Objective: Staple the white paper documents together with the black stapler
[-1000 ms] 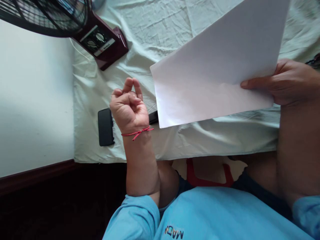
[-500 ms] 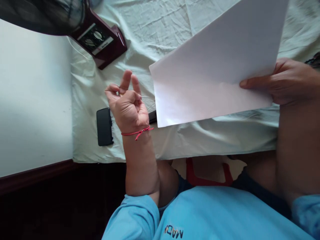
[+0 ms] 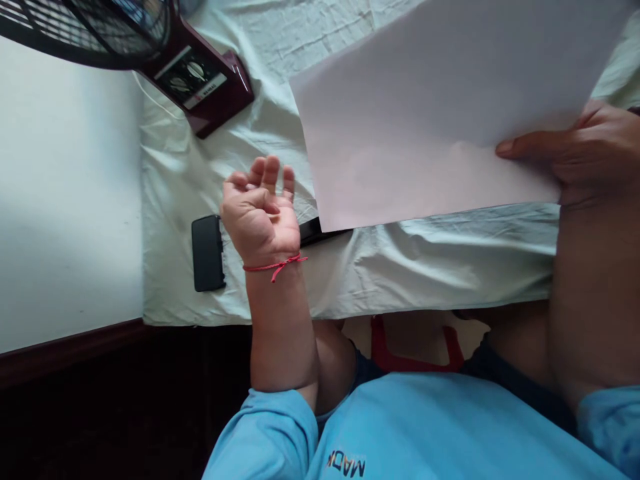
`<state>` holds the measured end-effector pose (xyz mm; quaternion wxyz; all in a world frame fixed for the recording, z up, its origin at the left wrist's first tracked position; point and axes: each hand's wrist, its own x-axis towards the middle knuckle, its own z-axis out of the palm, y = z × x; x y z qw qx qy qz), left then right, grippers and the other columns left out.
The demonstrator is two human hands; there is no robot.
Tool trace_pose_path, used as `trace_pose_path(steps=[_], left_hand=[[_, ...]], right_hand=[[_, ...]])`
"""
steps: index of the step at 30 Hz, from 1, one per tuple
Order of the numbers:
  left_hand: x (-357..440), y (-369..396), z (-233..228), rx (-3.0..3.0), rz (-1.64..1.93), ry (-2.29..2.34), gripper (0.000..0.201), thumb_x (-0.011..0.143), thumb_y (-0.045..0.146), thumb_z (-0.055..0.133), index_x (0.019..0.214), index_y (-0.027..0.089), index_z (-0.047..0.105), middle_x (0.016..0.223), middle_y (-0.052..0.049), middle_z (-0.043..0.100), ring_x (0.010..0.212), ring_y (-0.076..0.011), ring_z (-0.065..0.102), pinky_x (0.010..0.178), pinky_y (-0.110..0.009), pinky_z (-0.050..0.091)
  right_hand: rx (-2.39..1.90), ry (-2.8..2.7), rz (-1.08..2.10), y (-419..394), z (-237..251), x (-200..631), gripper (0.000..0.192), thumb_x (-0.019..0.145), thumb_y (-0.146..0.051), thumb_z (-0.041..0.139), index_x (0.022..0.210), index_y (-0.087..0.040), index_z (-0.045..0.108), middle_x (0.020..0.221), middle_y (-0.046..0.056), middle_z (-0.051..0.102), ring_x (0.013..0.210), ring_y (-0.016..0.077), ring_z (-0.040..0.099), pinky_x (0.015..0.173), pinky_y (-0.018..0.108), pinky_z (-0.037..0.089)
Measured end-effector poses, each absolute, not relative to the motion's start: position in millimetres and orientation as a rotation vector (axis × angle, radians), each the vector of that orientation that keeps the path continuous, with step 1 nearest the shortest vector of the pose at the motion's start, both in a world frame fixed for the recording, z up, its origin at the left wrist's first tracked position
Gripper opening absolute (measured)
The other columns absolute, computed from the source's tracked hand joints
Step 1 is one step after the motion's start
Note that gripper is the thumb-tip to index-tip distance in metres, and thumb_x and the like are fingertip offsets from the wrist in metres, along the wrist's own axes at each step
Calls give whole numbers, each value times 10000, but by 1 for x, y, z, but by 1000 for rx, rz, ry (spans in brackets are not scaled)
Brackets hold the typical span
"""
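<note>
Right hand [image 3: 590,157] pinches white sheet of paper [image 3: 430,113] at one edge, raised above the sheeted bed [image 3: 400,267]; left hand [image 3: 260,213] half-curled, empty, near black phone [image 3: 207,253]; risk: single-edge hold lets the sheet sag, crease or slip.

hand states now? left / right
Left hand: loosely curled, empty, raised above the bedsheet.
Right hand: closed on the white paper sheet.

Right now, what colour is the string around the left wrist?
Red: the string is a thin knotted cord, clearest in the head view, just below the left hand.
</note>
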<state>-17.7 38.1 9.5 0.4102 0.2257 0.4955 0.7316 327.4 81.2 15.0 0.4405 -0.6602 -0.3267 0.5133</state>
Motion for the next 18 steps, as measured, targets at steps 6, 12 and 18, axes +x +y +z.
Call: trace_pose_path(steps=[6,12,18], left_hand=[[-2,34,17,663,1492,1378,250,881,450,797,955,257,657,1154,-81,748,1368,-295,666,1077,-409,578],[1,37,3,883,1462,1309,319,768,370,994,873,241,723,925,-24,784,1155,-268,761,946,-361,636],[3,37,1,876,1633,1312,466,913,483,923,699,237,590,809,-8,739,1102,-247,761,910,-388,637]], right_hand=[[-1565,-833,1253,83,11,333,391,746,144,782,870,-223,837,1106,-26,806,1027,180,795,828,220,661],[-1520,-883,1284,81,7,333,314,815,46,819,1058,-151,853,1200,85,792,940,179,796,778,237,696],[-1578,-882,1243,81,11,327,99,856,-78,861,900,-162,832,954,13,800,734,82,726,679,177,618]])
